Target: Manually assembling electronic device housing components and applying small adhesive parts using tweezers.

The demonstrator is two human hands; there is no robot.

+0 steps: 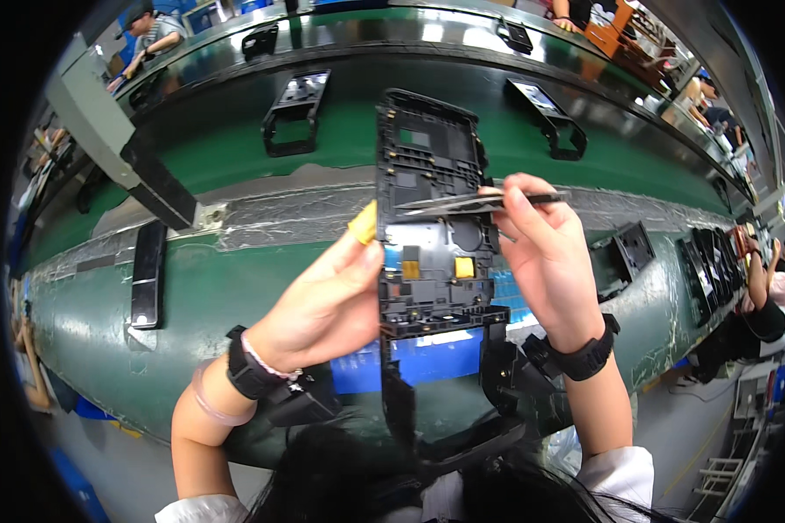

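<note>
An open black plastic device housing (432, 144) with ribs, small brass-coloured spots and a looped handle frame at its lower end stands up in front of me. My left hand (327, 301) grips its left edge, with a yellow covering on a fingertip. In my right hand (545, 253) is a pair of dark tweezers (462, 206), held nearly level across the middle of the housing, tips pointing left. Whether the tips touch it, I cannot tell. Two yellow-orange squares (465, 268) show inside the lower half. Behind the handle lies a blue sheet (436, 359).
Similar handled housings (295, 113) lie on the green belt ahead, another (549, 118) farther right. A flat dark device (148, 275) rests at left by a grey post (96, 113). Several black parts (711, 270) stand at right. Other people work around the line.
</note>
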